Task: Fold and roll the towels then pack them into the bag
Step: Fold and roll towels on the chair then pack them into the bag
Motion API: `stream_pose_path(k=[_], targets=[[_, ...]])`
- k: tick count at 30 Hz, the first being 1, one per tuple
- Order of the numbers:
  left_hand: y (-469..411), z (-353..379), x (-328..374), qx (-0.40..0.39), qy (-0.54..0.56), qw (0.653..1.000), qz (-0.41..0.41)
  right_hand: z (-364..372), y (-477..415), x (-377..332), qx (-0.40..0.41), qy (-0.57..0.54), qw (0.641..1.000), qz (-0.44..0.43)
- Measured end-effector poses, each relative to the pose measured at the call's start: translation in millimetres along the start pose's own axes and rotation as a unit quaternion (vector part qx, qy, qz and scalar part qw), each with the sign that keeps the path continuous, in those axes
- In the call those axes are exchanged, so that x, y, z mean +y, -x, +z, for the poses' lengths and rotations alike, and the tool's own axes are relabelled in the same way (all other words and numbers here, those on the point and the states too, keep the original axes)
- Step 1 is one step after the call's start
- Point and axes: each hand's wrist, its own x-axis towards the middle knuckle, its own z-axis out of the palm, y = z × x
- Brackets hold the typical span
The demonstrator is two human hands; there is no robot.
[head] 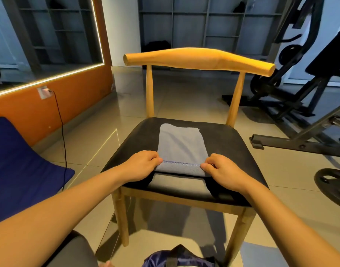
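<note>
A grey-blue towel [179,145] lies folded into a narrow strip on the black seat of a wooden chair [230,151]. Its near end is turned over, showing a stitched hem. My left hand [141,165] pinches the left corner of that turned end. My right hand [222,170] pinches the right corner. A dark blue bag [177,260] with a black strap sits on the floor at the bottom edge, partly cut off.
The chair's wooden backrest [200,59] rises behind the seat. A blue cushion [21,170] lies at the left by an orange wall with a cable. Black gym equipment [300,97] and a weight plate [333,185] stand on the right.
</note>
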Motion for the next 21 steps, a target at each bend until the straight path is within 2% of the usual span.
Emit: stream_pose_path(k=[4,6,8,10,12,14,17,21], targets=[[-7.8,1.2,3.1,0.003,-0.038,0.999,-0.032,7.1,-6.7,3.0,0.030,0.012,0.998,0.057],[-10.0,1.7,2.0,0.030,-0.029,0.998,-0.045,7.9,-6.3,3.8,0.076,0.023,0.995,0.058],[-6.9,2.8,1.9,0.079,-0.014,0.997,-0.023,6.3,-2.5,2.1,0.129,0.038,0.991,0.008],[-1.1,3.3,0.4,0.124,-0.033,0.991,0.037,5.9,1.6,0.2,0.160,0.083,0.980,-0.084],[3.8,3.5,-5.7,0.134,-0.074,0.983,0.103,7.9,5.8,2.1,0.162,0.151,0.963,-0.155],[6.9,2.2,-15.2,0.119,-0.099,0.975,0.158,11.1,9.5,7.2,0.148,0.196,0.951,-0.188],[8.4,-0.9,-26.9,0.103,-0.148,0.963,0.200,10.9,15.8,11.6,0.117,0.195,0.957,-0.178],[8.4,2.7,-24.3,0.117,-0.166,0.961,0.187,7.6,13.1,6.8,0.110,0.202,0.961,-0.152]])
